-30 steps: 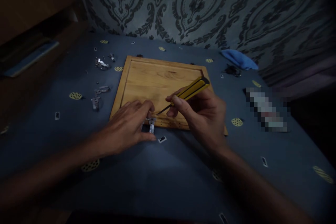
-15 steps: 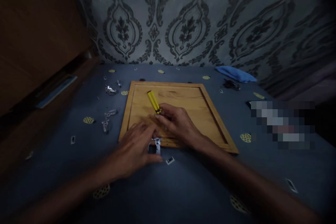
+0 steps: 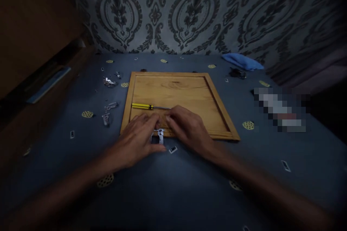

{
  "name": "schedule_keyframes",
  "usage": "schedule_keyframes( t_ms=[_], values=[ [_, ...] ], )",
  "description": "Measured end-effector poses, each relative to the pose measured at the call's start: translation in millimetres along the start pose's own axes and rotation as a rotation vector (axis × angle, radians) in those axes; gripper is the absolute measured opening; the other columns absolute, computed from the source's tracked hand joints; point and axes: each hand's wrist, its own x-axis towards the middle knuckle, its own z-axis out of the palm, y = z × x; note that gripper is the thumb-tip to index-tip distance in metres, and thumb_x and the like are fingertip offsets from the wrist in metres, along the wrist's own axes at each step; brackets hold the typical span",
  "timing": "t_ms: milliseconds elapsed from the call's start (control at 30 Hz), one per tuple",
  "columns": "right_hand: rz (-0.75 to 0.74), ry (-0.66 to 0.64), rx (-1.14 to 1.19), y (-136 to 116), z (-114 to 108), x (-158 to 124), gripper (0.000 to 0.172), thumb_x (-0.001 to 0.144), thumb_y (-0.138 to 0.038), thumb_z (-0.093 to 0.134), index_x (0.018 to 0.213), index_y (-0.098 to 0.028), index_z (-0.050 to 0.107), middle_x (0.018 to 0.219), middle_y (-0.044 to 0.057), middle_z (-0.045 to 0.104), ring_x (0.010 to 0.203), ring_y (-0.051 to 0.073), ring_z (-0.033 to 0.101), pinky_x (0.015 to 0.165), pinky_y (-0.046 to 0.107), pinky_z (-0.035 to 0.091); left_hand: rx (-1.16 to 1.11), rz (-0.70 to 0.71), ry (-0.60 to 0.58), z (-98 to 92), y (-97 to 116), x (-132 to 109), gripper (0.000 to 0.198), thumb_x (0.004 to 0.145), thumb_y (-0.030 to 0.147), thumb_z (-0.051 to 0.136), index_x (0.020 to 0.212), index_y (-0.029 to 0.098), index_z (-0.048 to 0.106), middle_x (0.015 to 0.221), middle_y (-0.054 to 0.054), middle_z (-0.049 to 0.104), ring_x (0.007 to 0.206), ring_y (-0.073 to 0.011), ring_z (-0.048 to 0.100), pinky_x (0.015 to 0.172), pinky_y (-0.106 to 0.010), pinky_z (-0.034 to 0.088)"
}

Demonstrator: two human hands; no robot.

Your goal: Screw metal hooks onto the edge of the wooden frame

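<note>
A wooden board point(image 3: 189, 94) lies on a blue cloth. A yellow-and-black screwdriver point(image 3: 148, 106) rests flat on the board, handle to the left, touched by neither hand. My left hand point(image 3: 138, 140) curls over a small silver metal part point(image 3: 160, 134) at the board's near edge, thumb and fingers pinching it. My right hand point(image 3: 187, 130) sits just right of that part with fingers bent down onto the board's edge; whether its fingertips grip the part is hidden.
Several small metal pieces point(image 3: 108, 110) lie left of the board, and another piece point(image 3: 108, 82) lies farther back. A blue cloth bundle point(image 3: 241, 61) and a dark object point(image 3: 237, 73) lie at the back right. A patterned wall stands behind; a wooden shelf point(image 3: 40, 83) runs along the left.
My right hand has put the screwdriver down on the board and come back to the small metal part. My left hand stayed on the part.
</note>
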Motion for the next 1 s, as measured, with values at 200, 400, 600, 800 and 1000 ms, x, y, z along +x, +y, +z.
schedule_keyframes(
  t_ms=[200, 400, 600, 800, 1000],
  values=[
    [-0.208, 0.019, 0.018, -10.9, -7.3, -49.5, 0.027, 0.104, -0.020, 0.053, 0.130, -0.018, 0.062, 0.126, 0.012, 0.073, 0.123, 0.025, 0.065, 0.103, 0.047, 0.052, 0.002, 0.023, 0.032, 4.2, -3.0, -1.3, 0.050, 0.073, 0.026, 0.091, 0.106, 0.024, 0.054, 0.108, -0.002, 0.066, 0.104, -0.0254, 0.063, 0.091, -0.041, 0.050],
    [-0.246, -0.075, -0.095, -11.9, -5.1, -49.3, 0.032, 0.105, -0.022, 0.050, 0.134, -0.016, 0.063, 0.135, 0.013, 0.070, 0.135, 0.027, 0.057, 0.113, 0.052, 0.046, 0.022, 0.045, 0.054, 7.2, -6.7, -1.2, 0.050, 0.072, 0.030, 0.093, 0.104, 0.024, 0.055, 0.106, -0.001, 0.067, 0.101, -0.0249, 0.065, 0.086, -0.038, 0.051],
    [-0.218, -0.120, -0.105, -12.9, -4.0, -47.2, 0.035, 0.105, -0.023, 0.049, 0.138, -0.020, 0.062, 0.135, 0.011, 0.071, 0.132, 0.026, 0.059, 0.111, 0.055, 0.046, 0.022, 0.045, 0.059, 7.7, -7.7, -1.4, 0.050, 0.072, 0.029, 0.093, 0.104, 0.024, 0.055, 0.106, -0.001, 0.067, 0.101, -0.0251, 0.065, 0.086, -0.039, 0.051],
    [-0.223, -0.102, -0.077, -13.6, -4.0, -44.3, 0.034, 0.105, -0.022, 0.050, 0.135, -0.018, 0.064, 0.135, 0.012, 0.070, 0.130, 0.025, 0.061, 0.112, 0.052, 0.046, 0.029, 0.056, 0.053, 7.7, -8.6, -1.4, 0.049, 0.072, 0.030, 0.092, 0.103, 0.023, 0.055, 0.105, -0.001, 0.067, 0.100, -0.0242, 0.065, 0.086, -0.039, 0.051],
    [-0.202, -0.121, -0.051, -14.4, -4.6, -44.3, 0.040, 0.104, -0.019, 0.049, 0.142, -0.023, 0.059, 0.137, 0.010, 0.069, 0.131, 0.024, 0.060, 0.112, 0.054, 0.045, 0.019, 0.045, 0.046, 7.3, -7.0, -0.2, 0.051, 0.071, 0.029, 0.093, 0.104, 0.023, 0.055, 0.106, -0.001, 0.067, 0.101, -0.0255, 0.064, 0.087, -0.041, 0.051]
  ],
)
